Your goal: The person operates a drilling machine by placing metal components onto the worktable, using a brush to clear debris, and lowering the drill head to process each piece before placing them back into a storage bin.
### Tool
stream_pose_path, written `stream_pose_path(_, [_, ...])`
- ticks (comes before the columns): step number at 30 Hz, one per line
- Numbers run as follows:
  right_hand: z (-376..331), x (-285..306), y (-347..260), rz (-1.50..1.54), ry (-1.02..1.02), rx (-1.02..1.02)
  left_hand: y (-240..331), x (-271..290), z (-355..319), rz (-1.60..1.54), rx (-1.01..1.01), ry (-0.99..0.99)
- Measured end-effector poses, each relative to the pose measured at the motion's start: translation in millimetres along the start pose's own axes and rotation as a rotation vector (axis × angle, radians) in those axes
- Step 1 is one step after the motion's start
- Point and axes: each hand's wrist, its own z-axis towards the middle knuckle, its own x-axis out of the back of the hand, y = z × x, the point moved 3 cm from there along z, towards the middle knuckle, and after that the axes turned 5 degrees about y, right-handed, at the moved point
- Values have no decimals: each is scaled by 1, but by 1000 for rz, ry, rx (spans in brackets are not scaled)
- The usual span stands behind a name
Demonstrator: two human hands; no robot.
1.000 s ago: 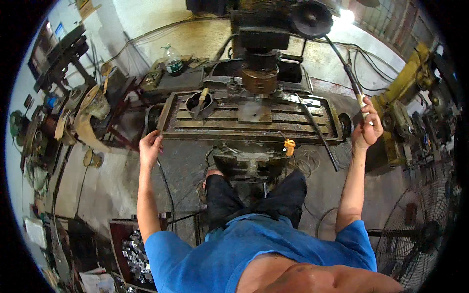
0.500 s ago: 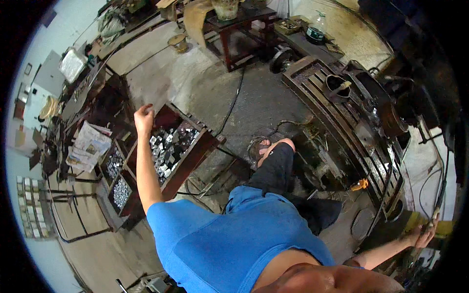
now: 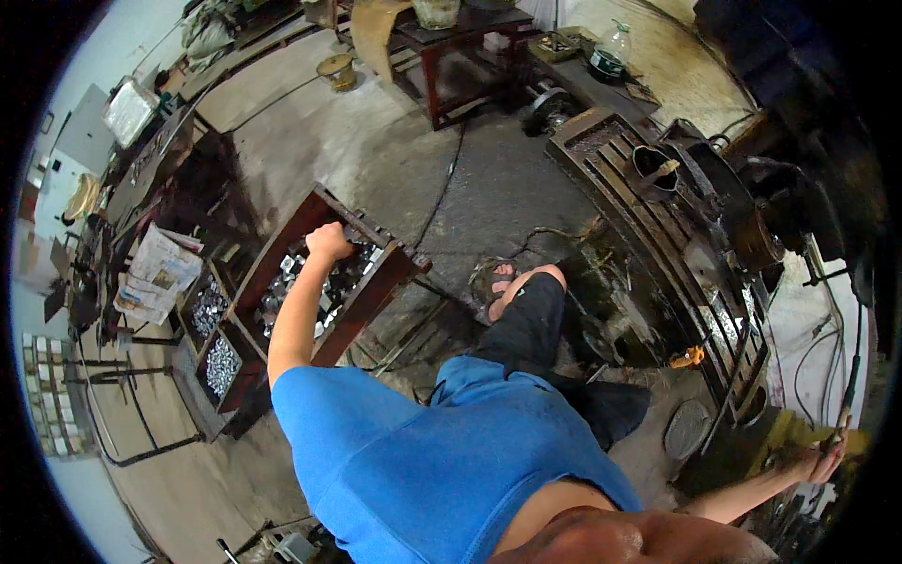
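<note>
My left hand [image 3: 329, 242] is over the wooden tray [image 3: 272, 246], above a pile of shiny metal pieces [image 3: 324, 305]. Its fingers are curled closed, and whatever they hold, if anything, is hidden. Far to the right, my right hand [image 3: 825, 462] is wrapped around the lower end of a long dark lever [image 3: 853, 385]. Beside the tray, smaller compartments contain small silvery metal parts [image 3: 222, 367]. A slotted machine table [image 3: 658, 230] runs between my right arm and the open floor, with a dark pot [image 3: 655, 169] and a brush-like tool in it.
Newspaper sheets [image 3: 158, 273] lie left of the compartments, near a metal-framed stool [image 3: 141, 414]. At the back are a dark table [image 3: 460, 33], a small bucket [image 3: 335, 71] and a plastic bottle [image 3: 611, 52]. A cable [image 3: 454, 169] crosses the floor. An orange-yellow object [image 3: 689, 357] sits by the machine's near edge.
My left hand has moved right and down from beyond the tray's left edge to over the metal pieces. The right hand keeps its grip on the lever, slightly lower in view.
</note>
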Motion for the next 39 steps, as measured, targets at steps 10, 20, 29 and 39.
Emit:
stream_pose_path(10, [70,3,-59,53,73,127,-8,-26,22,-19,-156,66])
stream_pose_path(20, [127,7,-100,-8,27,196,-4,-44,30,-172,-18,83])
stream_pose_path(29, [-165,-107,-47,338,-372,-619,-126,-99,53,-780,77,424])
stream_pose_path(39, [-386,-207,94,409,-471,-1448,65,83,-28,-2123,-224,-9])
